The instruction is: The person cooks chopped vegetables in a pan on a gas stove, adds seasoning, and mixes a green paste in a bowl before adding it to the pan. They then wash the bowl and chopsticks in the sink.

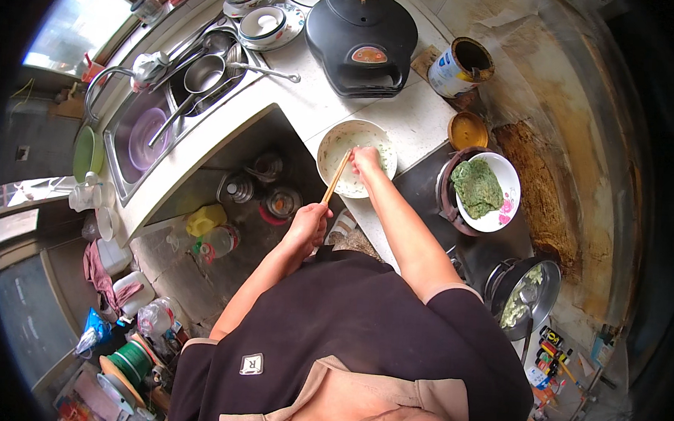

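Note:
My left hand (307, 227) grips a pair of wooden chopsticks (337, 176) near their lower ends. The chopsticks slant up over a white bowl (325, 179). My right hand (366, 160) is above the bowl, its fingers drawn together at the chopsticks' far ends. Pale, wet residue with green flecks coats the bowl's inside. The bowl stands on the corner of a white tiled counter (319, 111). To its right, a floral white plate (508, 187) holds a folded green flatbread (476, 187).
A black electric baking pan (360, 42) stands behind the bowl. Left is a sink (125, 170) with pots and a purple basin (148, 137). A wok (547, 299) with chopped pale-green food, a rusty can (459, 69) and an orange-brown round container (468, 130) are at right.

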`<state>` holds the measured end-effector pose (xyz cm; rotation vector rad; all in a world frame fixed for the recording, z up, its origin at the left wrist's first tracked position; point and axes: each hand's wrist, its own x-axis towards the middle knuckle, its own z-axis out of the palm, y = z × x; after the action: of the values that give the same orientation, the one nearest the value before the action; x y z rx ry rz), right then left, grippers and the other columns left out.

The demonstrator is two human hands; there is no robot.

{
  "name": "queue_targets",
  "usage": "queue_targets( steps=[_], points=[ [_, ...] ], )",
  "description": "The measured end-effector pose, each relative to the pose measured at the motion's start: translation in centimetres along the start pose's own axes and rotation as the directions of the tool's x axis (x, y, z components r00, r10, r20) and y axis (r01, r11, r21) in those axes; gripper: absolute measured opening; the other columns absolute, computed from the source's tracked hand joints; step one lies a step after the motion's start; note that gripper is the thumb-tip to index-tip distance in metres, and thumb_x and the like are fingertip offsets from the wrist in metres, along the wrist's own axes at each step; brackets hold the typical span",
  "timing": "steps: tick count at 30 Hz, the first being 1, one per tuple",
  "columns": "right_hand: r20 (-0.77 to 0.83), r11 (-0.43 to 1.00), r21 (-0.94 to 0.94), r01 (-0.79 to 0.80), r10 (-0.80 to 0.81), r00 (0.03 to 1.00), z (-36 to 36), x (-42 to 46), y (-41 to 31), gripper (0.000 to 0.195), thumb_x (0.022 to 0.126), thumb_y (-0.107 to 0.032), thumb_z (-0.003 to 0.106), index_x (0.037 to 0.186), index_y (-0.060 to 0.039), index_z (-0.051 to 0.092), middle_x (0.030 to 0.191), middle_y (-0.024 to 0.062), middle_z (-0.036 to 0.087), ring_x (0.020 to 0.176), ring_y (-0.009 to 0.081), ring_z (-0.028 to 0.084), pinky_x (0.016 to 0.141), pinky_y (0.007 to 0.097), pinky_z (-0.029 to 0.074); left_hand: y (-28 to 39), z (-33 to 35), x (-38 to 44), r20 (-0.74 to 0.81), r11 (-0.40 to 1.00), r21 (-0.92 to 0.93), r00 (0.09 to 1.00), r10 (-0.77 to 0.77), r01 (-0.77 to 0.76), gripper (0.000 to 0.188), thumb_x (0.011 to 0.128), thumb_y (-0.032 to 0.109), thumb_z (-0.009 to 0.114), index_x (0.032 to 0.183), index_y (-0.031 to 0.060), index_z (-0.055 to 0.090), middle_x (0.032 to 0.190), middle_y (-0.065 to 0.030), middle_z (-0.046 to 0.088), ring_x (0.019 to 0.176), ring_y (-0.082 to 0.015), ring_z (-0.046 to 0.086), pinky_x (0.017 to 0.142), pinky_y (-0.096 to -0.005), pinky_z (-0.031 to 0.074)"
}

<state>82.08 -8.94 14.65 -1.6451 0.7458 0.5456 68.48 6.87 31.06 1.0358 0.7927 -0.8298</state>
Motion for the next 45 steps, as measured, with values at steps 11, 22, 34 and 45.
queue_targets(
  steps=[11, 22, 34, 45],
  points=[
    [0.279, 0.976, 0.182, -0.123, 0.069, 0.958, -0.1, -5.5, -0.4, 0.021, 0.086, -0.027, 0.064, 0.082, -0.0070, 0.063, 0.073, 0.0056, 0.064, 0.045, 0.0083, 0.040, 0.034, 0.0221, 0.026, 0.1, 0.1, 0.7, -0.010, 0.995, -0.069, 0.997, -0.079, 0.078, 0.018, 0.094, 0.027, 0.050, 0.089, 0.0100, 0.054, 0.056, 0.0085, 0.027, 0.044, -0.0048, 0.022, 0.040, -0.0220, 0.016],
    [0.333, 0.919, 0.304, -0.249, 0.143, 0.932, -1.6, -5.0, -0.8, 0.024, 0.093, -0.020, 0.055, 0.077, -0.0042, 0.062, 0.065, 0.0060, 0.060, 0.044, 0.0066, 0.036, 0.035, 0.0225, 0.027, 0.2, 0.4, 0.2, 0.044, 0.988, -0.085, 0.991, -0.123, 0.126, 0.020, 0.095, 0.027, 0.046, 0.088, 0.0096, 0.053, 0.056, 0.0076, 0.026, 0.043, -0.0057, 0.020, 0.040, -0.0224, 0.016],
    [0.222, 0.926, 0.305, -0.223, 0.159, 0.962, -1.6, -2.3, -1.9, 0.010, 0.091, -0.010, 0.051, 0.087, -0.0030, 0.058, 0.077, 0.0142, 0.068, 0.044, 0.0054, 0.046, 0.036, 0.0209, 0.035, -0.8, 1.3, -0.1, -0.080, 0.997, 0.045, 0.994, 0.073, -0.069, 0.025, 0.096, 0.030, 0.048, 0.084, 0.0098, 0.055, 0.054, 0.0072, 0.030, 0.043, -0.0049, 0.022, 0.039, -0.0227, 0.017],
    [0.312, 0.929, 0.258, -0.264, 0.179, 0.933, -0.2, -4.0, 0.2, 0.012, 0.087, -0.007, 0.054, 0.084, 0.0009, 0.062, 0.071, 0.0089, 0.063, 0.043, 0.0091, 0.048, 0.037, 0.0246, 0.043, -2.0, 1.1, 1.5, -0.238, 0.948, 0.281, 0.947, 0.218, -0.148, 0.026, 0.095, 0.032, 0.051, 0.080, 0.0105, 0.054, 0.055, 0.0069, 0.035, 0.042, -0.0045, 0.025, 0.037, -0.0229, 0.017]
  ],
)
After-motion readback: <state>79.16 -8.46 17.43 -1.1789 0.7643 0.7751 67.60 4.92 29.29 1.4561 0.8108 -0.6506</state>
